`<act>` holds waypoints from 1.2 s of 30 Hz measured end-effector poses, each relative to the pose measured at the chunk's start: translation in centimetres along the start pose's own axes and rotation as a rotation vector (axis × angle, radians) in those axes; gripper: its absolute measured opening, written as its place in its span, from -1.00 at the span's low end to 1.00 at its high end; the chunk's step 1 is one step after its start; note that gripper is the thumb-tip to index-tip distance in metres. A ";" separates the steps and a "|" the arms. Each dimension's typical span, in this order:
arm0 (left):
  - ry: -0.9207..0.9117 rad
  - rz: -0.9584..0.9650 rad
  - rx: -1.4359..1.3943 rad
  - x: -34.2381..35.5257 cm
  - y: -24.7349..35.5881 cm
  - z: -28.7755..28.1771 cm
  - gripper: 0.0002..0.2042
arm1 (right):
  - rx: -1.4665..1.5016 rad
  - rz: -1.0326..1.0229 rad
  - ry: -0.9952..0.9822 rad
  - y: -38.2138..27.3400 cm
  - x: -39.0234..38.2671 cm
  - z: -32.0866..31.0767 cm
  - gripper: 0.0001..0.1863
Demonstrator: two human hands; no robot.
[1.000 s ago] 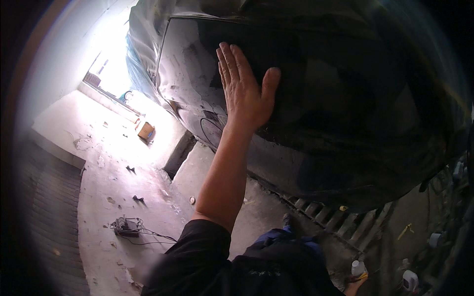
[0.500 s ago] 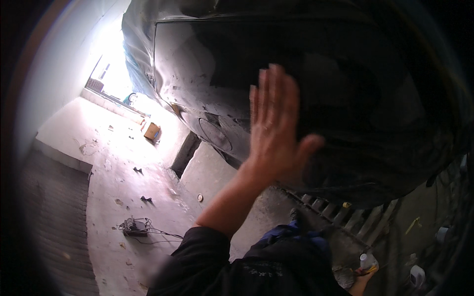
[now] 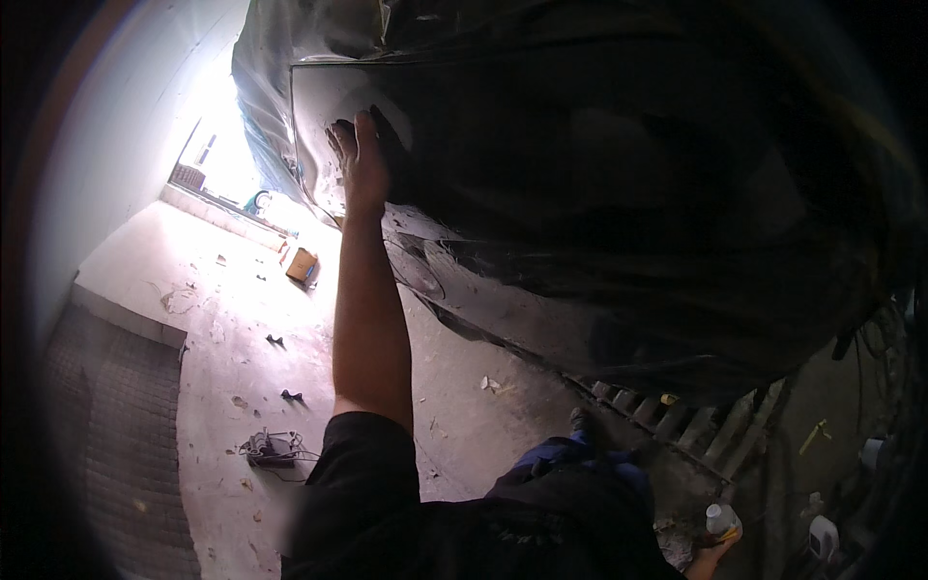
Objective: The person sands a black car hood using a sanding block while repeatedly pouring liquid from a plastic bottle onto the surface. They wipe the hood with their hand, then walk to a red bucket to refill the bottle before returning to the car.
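Observation:
A large dark, glossy vehicle panel (image 3: 522, 155) fills the upper middle, with plastic sheeting (image 3: 259, 106) draped around its left and upper edges. My left hand (image 3: 361, 172) is on the panel's lit left part, arm stretched out and fingers apart, holding nothing. It appears to touch the surface, where a dark shadow lies beside it. Low at the right, my right hand (image 3: 710, 559) grips a bottle (image 3: 719, 520) with a white cap. Something yellow-orange shows against that bottle, too small to name. Part of the right hand is cut off by the lower edge.
A cardboard box (image 3: 301, 265) sits on the floor near the bright opening. Cables tangle around a dark device (image 3: 273, 448) at lower left, beside a dark ridged floor area (image 3: 116, 445). Slatted grating (image 3: 667, 422) runs below the panel. A white jug (image 3: 824, 537) stands at lower right.
My left hand has swept left across the panel, from its middle to near its left edge, and the arm is straighter. The right hand still holds the bottle.

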State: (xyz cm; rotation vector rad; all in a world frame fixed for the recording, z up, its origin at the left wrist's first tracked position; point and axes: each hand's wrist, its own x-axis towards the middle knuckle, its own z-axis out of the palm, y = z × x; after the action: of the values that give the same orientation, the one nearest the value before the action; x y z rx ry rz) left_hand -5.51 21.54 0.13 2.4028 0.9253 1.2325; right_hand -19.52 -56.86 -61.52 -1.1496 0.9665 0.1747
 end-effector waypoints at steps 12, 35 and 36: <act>-0.054 0.449 0.146 -8.9 7.4 2.6 -0.14 | -0.185 -0.110 0.016 -3.6 -1.6 0.9 -0.11; -0.026 0.159 -0.026 -13.6 -0.1 2.0 -0.21 | -0.230 -0.310 -0.342 -1.0 2.1 -4.1 -0.29; 0.016 0.035 -0.046 -12.1 -1.6 1.8 -0.23 | -0.195 -0.293 -0.366 -1.5 1.8 -4.3 -0.31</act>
State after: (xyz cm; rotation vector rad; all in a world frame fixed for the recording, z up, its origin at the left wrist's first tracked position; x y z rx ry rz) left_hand -9.90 14.92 -9.26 2.3869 0.8528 1.2730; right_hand -20.01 -61.68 -62.09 -1.3668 0.4590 0.2363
